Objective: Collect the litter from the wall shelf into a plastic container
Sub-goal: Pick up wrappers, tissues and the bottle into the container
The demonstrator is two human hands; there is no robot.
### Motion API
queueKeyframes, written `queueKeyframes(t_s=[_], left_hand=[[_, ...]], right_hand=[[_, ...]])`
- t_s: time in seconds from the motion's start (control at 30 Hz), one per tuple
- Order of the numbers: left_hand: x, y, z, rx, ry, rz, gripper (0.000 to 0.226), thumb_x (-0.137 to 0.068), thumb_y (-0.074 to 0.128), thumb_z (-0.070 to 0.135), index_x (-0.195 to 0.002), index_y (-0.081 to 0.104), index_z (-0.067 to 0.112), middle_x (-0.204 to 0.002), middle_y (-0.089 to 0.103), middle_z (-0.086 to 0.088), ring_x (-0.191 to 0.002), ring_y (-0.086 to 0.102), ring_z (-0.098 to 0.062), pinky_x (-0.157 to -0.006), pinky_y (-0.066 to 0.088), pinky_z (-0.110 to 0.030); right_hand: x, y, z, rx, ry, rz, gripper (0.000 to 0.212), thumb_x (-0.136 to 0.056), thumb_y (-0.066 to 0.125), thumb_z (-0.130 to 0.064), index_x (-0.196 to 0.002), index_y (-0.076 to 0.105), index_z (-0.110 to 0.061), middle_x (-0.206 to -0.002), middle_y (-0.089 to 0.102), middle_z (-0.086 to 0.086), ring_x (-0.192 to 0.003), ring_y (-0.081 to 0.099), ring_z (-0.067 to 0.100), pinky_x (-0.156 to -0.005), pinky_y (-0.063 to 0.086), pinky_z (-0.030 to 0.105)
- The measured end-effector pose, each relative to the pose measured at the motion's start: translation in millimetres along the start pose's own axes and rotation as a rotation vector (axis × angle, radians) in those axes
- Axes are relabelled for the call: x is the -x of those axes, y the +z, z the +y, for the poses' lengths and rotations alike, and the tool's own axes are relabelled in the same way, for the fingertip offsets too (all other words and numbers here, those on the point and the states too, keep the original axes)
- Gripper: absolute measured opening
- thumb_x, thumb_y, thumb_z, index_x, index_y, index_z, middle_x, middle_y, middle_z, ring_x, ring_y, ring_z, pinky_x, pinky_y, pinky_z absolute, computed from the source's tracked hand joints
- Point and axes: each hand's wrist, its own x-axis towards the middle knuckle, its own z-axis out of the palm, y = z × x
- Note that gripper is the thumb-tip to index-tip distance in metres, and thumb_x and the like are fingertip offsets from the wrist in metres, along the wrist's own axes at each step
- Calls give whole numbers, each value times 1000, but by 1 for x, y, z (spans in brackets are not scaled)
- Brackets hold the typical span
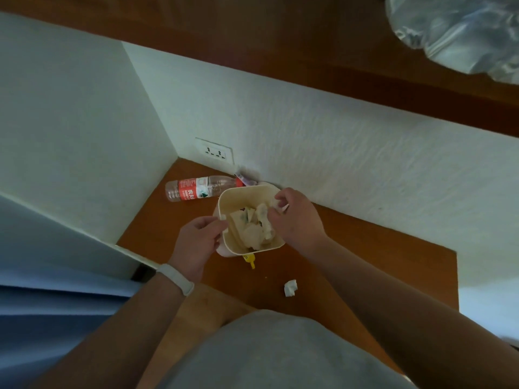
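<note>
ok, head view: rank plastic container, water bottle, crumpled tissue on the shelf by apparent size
1. plastic container
2. water bottle, lying behind it, similar length but slimmer
3. crumpled tissue, clearly smallest, despite sitting nearer the camera

Container (250, 217) on shelf (351, 248), near the far wall, crumpled papers (254, 226) inside. Bottle (200, 188) lying on its side, far left of container, below wall socket (214, 151). Paper scrap (290, 287) near right of container. Bag (455, 32) on upper ledge, far right.
</note>
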Motion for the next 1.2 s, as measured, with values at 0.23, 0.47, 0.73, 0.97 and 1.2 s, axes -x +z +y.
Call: queueKeyframes(t_s=[0.23, 0.47, 0.73, 0.97, 1.2], left_hand=[[-4, -17, -4, 104, -46, 83, 16, -93, 68, 17, -106, 72, 7, -103, 74, -17, -92, 69, -25, -93, 59, -45], [-5, -22, -7, 102, -64, 127, 14, -95, 67, 18, -103, 71, 8, -116, 73, -21, -101, 71, -29, -93, 58, -43], [0, -13, -15, 88, -80, 85, 16, -97, 65, 18, -108, 69, 7, -97, 75, -8, -85, 73, -18, -83, 59, -36], [4, -9, -20, 70, -82, 60, 9, -95, 66, 17, -100, 69, 10, -92, 74, -9, -84, 72, -19, -82, 59, -37], [9, -8, -24, 48, -86, 58, 5, -95, 66, 16, -96, 68, 12, -96, 74, -9, -84, 72, -20, -77, 57, -35]], right_hand=[[5, 2, 28, 106, -105, -67, 36, -94, 53, -42, -125, 55, -23, -115, 53, -9, -99, 55, 9, -84, 50, 32], [48, 16, 97, 397, -167, -512, 53, -92, 60, -47, -139, 43, -30, -131, 44, -7, -111, 49, 9, -92, 49, 30], [85, 46, 131, 548, -201, -581, 47, -94, 56, -34, -139, 43, -27, -136, 41, 0, -120, 43, 20, -96, 45, 36], [91, 58, 153, 531, -181, -531, 36, -96, 48, -27, -131, 49, -21, -122, 48, 2, -109, 49, 22, -83, 43, 33], [87, 70, 150, 506, -166, -466, 57, -91, 60, -41, -141, 36, -27, -131, 41, 2, -115, 47, 23, -88, 51, 38]])
